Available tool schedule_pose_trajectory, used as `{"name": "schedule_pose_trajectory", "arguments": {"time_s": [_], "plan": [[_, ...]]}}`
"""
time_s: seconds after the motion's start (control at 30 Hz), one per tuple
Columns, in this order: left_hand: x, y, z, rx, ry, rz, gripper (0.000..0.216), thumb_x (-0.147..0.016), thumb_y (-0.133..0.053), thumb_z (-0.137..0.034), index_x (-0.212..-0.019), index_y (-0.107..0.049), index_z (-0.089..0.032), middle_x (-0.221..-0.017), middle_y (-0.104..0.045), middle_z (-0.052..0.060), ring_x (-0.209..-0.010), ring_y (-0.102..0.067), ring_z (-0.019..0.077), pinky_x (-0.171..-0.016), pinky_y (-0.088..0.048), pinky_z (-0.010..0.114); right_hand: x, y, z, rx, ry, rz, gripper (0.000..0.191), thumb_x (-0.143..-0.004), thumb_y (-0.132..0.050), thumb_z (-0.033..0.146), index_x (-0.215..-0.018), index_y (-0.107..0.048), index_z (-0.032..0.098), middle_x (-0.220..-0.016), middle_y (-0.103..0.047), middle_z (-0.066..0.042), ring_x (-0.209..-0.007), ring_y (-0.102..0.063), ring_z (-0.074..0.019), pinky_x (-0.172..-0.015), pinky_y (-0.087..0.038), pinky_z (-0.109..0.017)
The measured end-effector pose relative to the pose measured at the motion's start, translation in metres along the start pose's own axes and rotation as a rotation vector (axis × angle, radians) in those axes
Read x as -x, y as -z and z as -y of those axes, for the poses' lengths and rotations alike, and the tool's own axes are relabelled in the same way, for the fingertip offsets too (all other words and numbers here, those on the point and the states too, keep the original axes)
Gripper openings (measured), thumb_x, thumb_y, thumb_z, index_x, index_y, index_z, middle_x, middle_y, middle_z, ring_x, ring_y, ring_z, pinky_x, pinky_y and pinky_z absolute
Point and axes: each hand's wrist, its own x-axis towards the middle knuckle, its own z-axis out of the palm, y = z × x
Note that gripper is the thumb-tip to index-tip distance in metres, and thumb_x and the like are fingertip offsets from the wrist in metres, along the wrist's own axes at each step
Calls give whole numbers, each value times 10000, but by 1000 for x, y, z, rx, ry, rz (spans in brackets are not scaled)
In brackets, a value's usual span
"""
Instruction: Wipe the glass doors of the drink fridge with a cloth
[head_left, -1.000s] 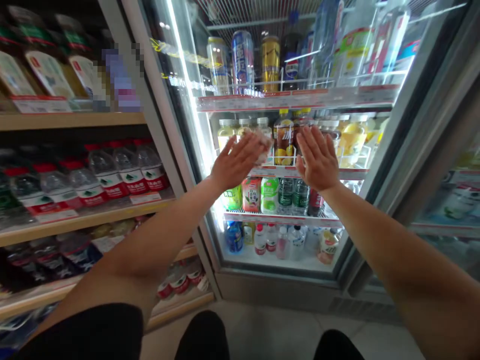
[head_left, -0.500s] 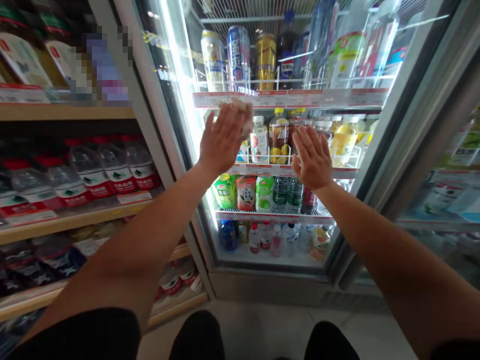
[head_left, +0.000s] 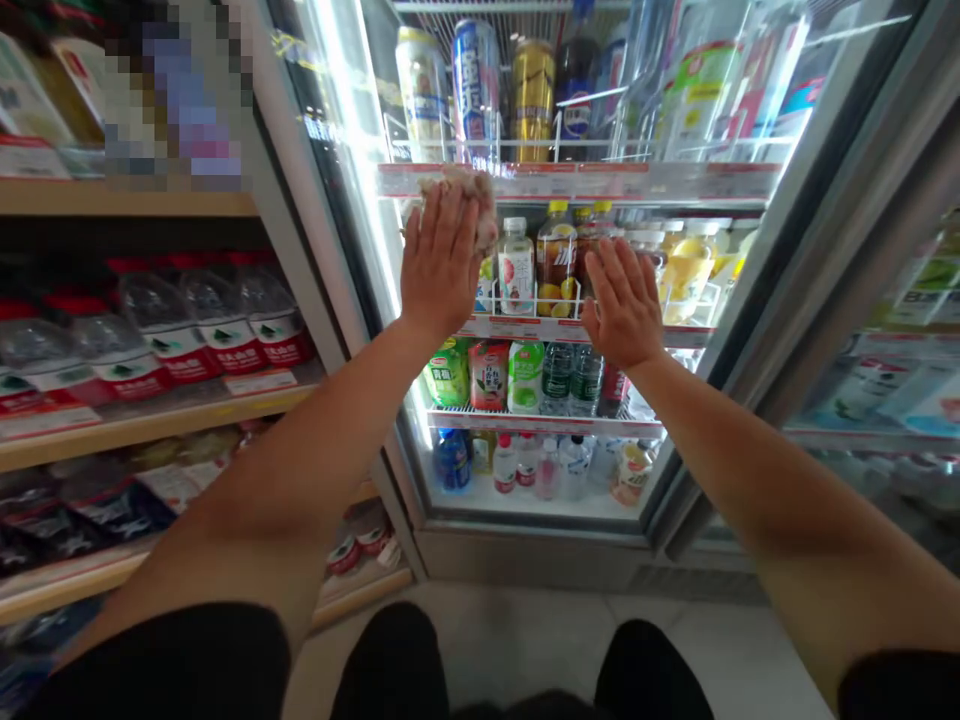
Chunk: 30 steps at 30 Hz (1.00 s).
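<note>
Leftward and somewhat higher went the left hand (head_left: 441, 275) since the frame of one second before, carrying the cloth (head_left: 485, 200) with it, while the right hand (head_left: 624, 308) had kept nearly the same place. At the far left stood a wooden shelf (head_left: 150, 428) with red-capped bottles (head_left: 161, 335), which neither hand touched. Next to it came the glass door (head_left: 532, 525), and on its left part lay the left hand – flat, the fingers extended and pointing up, not closed around anything. The cloth was under this hand, seemingly pressed between it and the glass, and its edge came out above and beside the fingers, in front of the left end of an upper price strip (head_left: 600, 183). Just to the right of the cloth, behind the glass, one could see a white-labelled bottle (head_left: 515, 270) and then a yellow-capped bottle (head_left: 556, 245). Further right, the right hand was also open, fingers straight and the thumb a little apart; it held nothing that I could see, and it appeared to rest on the pane. As I judge, the work on the glass was in progress and not finished, because the cloth was there in use – but which parts it had already covered, and how much remained, I could not tell.
</note>
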Motion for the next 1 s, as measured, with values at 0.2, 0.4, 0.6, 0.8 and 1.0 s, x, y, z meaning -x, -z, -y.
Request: {"name": "schedule_pose_trajectory", "arguments": {"time_s": [0.2, 0.4, 0.6, 0.8, 1.0], "plan": [[47, -4, -25, 98, -482, 272, 548, -1084, -368, -216, -1612, -397, -360, -1668, -426, -60, -1622, -160, 96, -1383, -116, 360, -1, 1, 1, 12, -10, 5, 664, -1038, -327, 326, -1696, -268, 257, -1703, -404, -70, -1631, -257, -311, -1318, -219, -646], [-1, 6, 17, 86, -55, 59, 621, -1099, -383, -368, -1685, -225, -237, -1766, -183, -35, -1656, -2, 225, -1363, 89, 582, -2, 4, 3, -21, -34, 46, 676, -1035, -309, 304, -1705, -234, 267, -1726, -360, -50, -1641, -219, -321, -1335, -176, -639], [46, -24, -25, 157, -169, 140, 581, -1097, -319, -286, -1675, -289, -240, -1758, -206, -16, -1647, 59, 227, -1370, 25, 570, -3, 6, 4, 16, -37, 61, 658, -1034, -307, 290, -1690, -282, 234, -1720, -370, -59, -1643, -219, -297, -1345, -181, -608], [121, -33, -42, 245, -510, 279, 577, -1035, -419, -217, -1576, -438, -418, -1608, -462, -163, -1548, -350, 75, -1371, -103, 271, -4, 9, 5, 6, -35, 73, 660, -1044, -309, 295, -1700, -249, 250, -1724, -362, -51, -1644, -214, -306, -1343, -176, -621], [92, -27, -20, 170, -208, 101, 724, -1074, -399, -247, -1716, -73, -329, -1759, -78, -18, -1629, 16, 237, -1376, 12, 560, -1, 2, 4, -5, -32, 33, 672, -1062, -312, 298, -1717, -166, 279, -1729, -355, -36, -1647, -192, -297, -1340, -179, -633]]}}
